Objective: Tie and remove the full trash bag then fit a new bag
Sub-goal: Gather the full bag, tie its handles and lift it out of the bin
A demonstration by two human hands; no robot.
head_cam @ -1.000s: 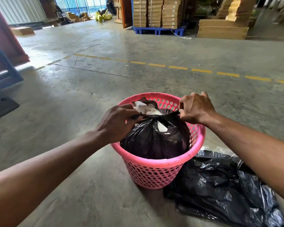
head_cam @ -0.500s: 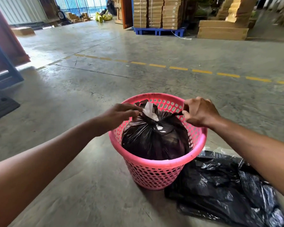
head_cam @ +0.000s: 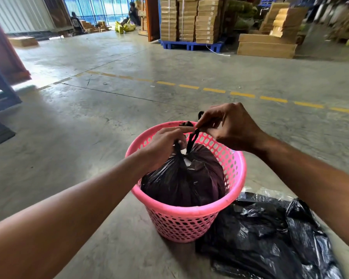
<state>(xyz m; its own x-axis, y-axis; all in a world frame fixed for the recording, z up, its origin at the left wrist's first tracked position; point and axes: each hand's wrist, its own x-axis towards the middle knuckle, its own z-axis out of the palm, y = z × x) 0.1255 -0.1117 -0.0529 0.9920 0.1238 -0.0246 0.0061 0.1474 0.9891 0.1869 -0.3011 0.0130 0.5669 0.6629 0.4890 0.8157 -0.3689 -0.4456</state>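
Knotting full trash bag [head_cam: 181, 178] inside pink basket [head_cam: 189, 210], we pinched one thin tail per hand: left hand [head_cam: 161, 146], right hand [head_cam: 228, 125]. Film soft, slippery; grip below knot.

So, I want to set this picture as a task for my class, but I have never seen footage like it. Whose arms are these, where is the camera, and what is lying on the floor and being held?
The camera sits on a person's head and looks forward and down, so the two bare arms reaching in from the bottom belong to the wearer. No machine is involved.

On the concrete floor stands a pink basket with holes in its wall. Inside it is a full black trash bag. The left hand grips one twisted strip of the bag's top, and the right hand pinches the other strip, raised above the rim. It looks like a knot is being tied.

Beside the basket, to the right, a loose black bag lies crumpled on the floor, probably the new one. Stacked cardboard boxes stand far behind.
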